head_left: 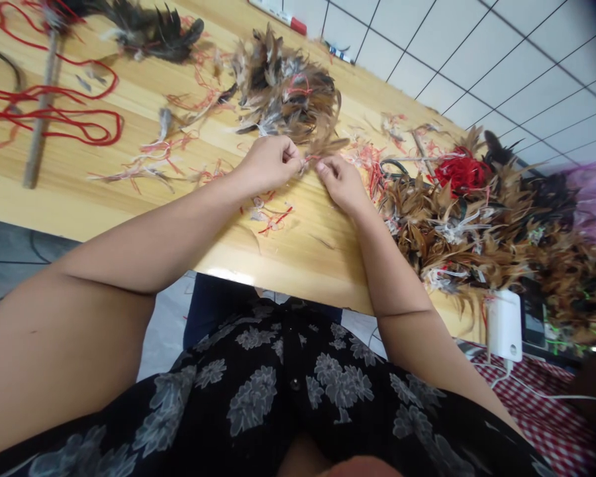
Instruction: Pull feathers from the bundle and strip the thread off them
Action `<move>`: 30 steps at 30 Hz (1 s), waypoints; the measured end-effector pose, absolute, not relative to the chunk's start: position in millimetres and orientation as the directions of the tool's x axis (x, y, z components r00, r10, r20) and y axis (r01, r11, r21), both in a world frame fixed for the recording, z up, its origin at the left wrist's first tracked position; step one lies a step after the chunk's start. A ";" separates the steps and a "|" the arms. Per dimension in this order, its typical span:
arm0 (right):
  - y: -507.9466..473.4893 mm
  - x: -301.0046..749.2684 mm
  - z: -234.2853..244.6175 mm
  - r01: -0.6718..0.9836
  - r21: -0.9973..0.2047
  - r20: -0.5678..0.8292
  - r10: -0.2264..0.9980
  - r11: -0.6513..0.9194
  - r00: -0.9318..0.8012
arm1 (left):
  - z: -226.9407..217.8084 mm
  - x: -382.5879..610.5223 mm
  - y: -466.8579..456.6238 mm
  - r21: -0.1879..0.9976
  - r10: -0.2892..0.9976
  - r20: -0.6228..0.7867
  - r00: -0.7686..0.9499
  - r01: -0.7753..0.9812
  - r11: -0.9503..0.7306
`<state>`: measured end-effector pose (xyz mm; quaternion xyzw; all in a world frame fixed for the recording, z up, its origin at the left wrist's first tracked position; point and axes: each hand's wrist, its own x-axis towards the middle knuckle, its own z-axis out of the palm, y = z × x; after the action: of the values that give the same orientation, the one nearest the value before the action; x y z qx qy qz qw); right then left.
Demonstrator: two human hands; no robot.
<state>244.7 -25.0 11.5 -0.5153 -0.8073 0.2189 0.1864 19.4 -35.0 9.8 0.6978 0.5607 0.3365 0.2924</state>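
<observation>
My left hand and my right hand meet over the wooden table, each closed in a pinch. Between their fingertips is a small bunch of brown feathers, its tips pointing away from me. Reddish string shows at its base, where both hands grip; which fingers hold string and which hold quills is too small to tell. Just beyond lies a pile of brown and grey feathers. Scraps of red and white string are scattered below my left hand.
A large heap of brown feather bunches covers the right side, with a red string tangle and black-handled scissors by it. A white charger sits at the edge. At left are a stick and red cord. A tiled wall stands behind.
</observation>
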 end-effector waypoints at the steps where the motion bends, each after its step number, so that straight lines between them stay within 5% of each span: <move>1: -25.1 244.2 11.5 0.716 -0.598 0.084 0.917 0.360 -0.391 | 12.6 21.5 -37.0 0.803 0.984 0.114 0.139 0.570 -0.173; 7: -32.0 234.7 16.2 0.593 -0.757 0.071 0.936 0.276 -0.346 | 17.1 28.2 -46.1 0.861 0.972 0.110 0.209 0.467 -0.198; 19: -31.2 234.2 2.3 0.621 -0.753 0.008 0.947 0.217 -0.321 | 16.9 25.7 -39.5 0.918 0.931 0.040 0.362 0.356 -0.177; 25: -45.1 256.9 45.5 0.437 -0.897 -0.016 0.983 0.066 -0.183 | 35.3 17.8 -45.9 0.923 0.939 0.061 0.339 0.340 -0.182; 30: -94.9 315.5 101.7 0.340 -0.923 0.159 0.983 0.180 -0.089 | 44.0 19.5 -50.3 0.909 0.970 -0.002 0.243 0.406 -0.100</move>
<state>315.5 -94.9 101.7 -0.5201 -0.6362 0.3736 0.4303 19.5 -50.3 44.0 0.6634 0.5185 0.3313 0.4258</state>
